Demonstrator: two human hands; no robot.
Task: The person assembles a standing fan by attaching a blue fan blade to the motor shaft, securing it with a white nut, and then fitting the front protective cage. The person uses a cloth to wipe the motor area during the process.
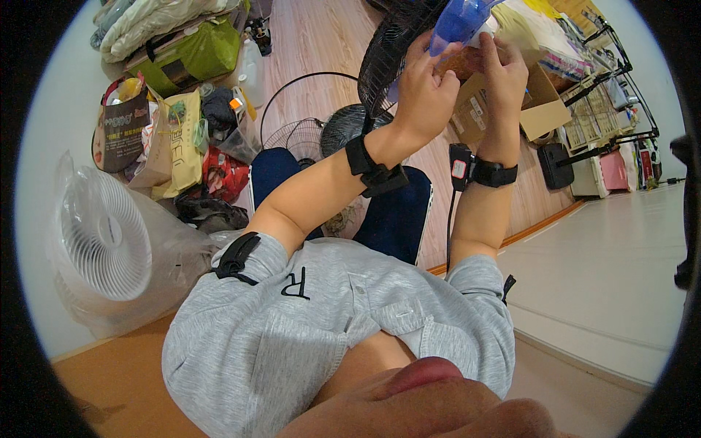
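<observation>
At the top of the head view stands a fan with a black wire guard (pixel 387 55) and a translucent blue fan blade (pixel 460 23). My left hand (pixel 426 98) is raised to the blade's lower edge, its fingers bent and closed there, partly hidden behind the blue plastic. Beside it, my right hand (pixel 504 69) has thumb and fingers pinched on a small white round part (pixel 482 33) near the blade's middle. The exact shape of that white part is mostly covered by my fingers. Both wrists wear black straps.
On the floor by my knees are a loose wire fan guard (pixel 288 139) and a black round base (pixel 349 128). An open cardboard box (pixel 542 102) and a black rack (pixel 621 69) stand right. Bags (pixel 182 139) and a plastic-wrapped white fan (pixel 109 230) are left.
</observation>
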